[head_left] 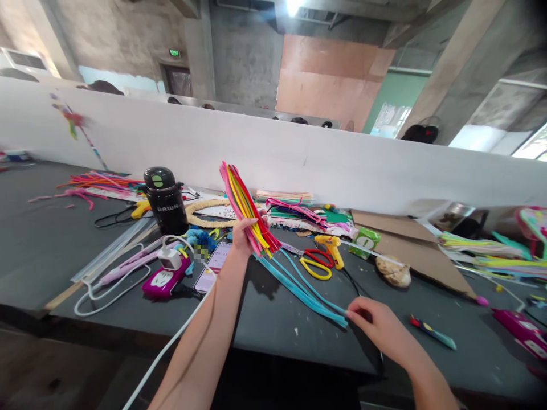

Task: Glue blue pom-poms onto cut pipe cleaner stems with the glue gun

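A thick bundle of pipe cleaners (244,205) in pink, yellow and red stands tilted in my left hand (247,232), whose fingers wrap round its lower half. Beneath the bundle, several light blue pipe cleaners (299,289) stretch over the dark table to the right. My right hand (376,323) pinches the end of one blue strand between thumb and forefinger, slightly apart from the other blue ends. Behind the blue strands lie scissors (317,266) with red and yellow handles and a yellow glue gun (331,250).
Left of my forearm are a phone (216,263), a purple power strip (164,280) with a white charger, and a black bottle (164,200). A utility knife (432,332) lies at the right, before cardboard (423,256). A white partition (205,142) runs behind the table.
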`<action>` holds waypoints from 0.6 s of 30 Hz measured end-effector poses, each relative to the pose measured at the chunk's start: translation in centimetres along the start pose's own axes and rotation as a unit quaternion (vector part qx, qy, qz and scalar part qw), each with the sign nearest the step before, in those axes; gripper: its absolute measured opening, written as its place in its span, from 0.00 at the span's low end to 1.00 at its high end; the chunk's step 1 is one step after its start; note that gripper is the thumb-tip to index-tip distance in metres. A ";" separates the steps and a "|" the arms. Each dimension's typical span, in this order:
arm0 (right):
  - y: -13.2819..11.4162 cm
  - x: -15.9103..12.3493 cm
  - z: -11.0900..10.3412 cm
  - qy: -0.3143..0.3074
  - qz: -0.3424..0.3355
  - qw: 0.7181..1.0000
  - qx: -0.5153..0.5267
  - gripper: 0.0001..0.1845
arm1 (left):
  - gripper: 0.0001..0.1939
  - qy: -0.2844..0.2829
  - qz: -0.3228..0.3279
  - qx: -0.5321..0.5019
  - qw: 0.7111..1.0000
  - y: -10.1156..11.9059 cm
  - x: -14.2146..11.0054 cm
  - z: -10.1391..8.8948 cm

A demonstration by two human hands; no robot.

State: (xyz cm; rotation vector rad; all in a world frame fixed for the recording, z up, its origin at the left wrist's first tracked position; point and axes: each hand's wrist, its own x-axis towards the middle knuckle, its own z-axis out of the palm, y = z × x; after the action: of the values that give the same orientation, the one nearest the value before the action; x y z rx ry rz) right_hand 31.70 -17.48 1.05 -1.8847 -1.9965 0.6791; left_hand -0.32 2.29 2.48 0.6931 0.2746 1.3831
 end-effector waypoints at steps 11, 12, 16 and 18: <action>-9.5 7.9 3.3 0.100 -0.098 0.966 0.219 0.41 | 0.20 0.010 -0.024 0.043 0.999 -1.2 -0.3 0.7; -10.5 8.8 3.5 0.095 -0.097 0.971 0.198 0.43 | 0.21 0.013 -0.024 0.049 0.998 -1.4 -0.4 0.7; -13.0 11.4 4.4 0.065 -0.091 0.984 0.141 0.38 | 0.24 0.027 -0.012 0.062 0.998 -1.6 -0.6 0.7; -13.3 11.9 4.6 0.061 -0.096 0.984 0.138 0.32 | 0.25 0.032 -0.002 0.065 0.997 -1.5 -0.6 0.8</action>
State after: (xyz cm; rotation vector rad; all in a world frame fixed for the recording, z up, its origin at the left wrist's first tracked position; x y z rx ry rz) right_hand 17.01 -6.55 3.21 -1.5164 -1.8675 0.7261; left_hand 1.23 1.45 2.05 0.7564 0.4198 1.3940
